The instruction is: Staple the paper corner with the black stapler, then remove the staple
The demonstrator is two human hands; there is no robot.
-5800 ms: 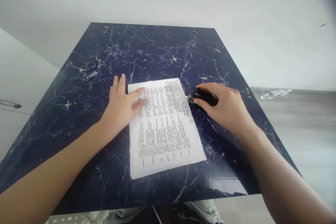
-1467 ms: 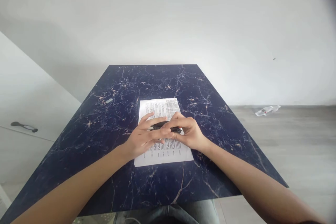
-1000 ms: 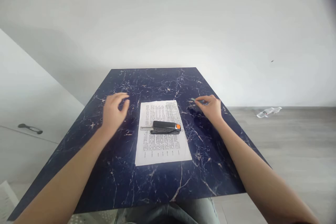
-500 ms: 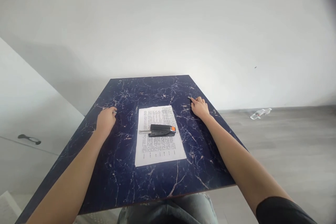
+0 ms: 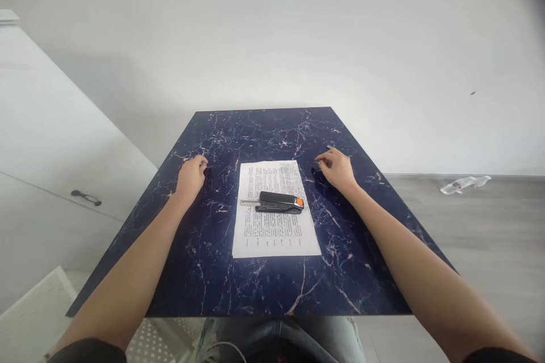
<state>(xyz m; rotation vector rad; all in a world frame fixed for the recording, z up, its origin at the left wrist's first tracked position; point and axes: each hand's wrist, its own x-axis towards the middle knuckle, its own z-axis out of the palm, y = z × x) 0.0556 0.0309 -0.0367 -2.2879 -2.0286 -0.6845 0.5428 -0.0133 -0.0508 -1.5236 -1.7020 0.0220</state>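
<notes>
A black stapler with an orange patch lies across a printed sheet of paper. Its thin metal tray sticks out to the left. My left hand rests on the table left of the paper, fingers closed around a small grey piece, mostly hidden. To the right of the paper, my right hand has thumb and forefinger pinched on a small grey strip. What it is made of is too small to tell. Neither hand touches the stapler or the paper.
The dark blue marbled table has its far edge near a white wall. A white cabinet with a dark handle stands at the left. A clear plastic item lies on the floor at the right.
The view has shifted, so the table sits higher and further right. My right hand has gone from pressing a finger on the small strip to pinching. The stapler has stayed on the paper.
</notes>
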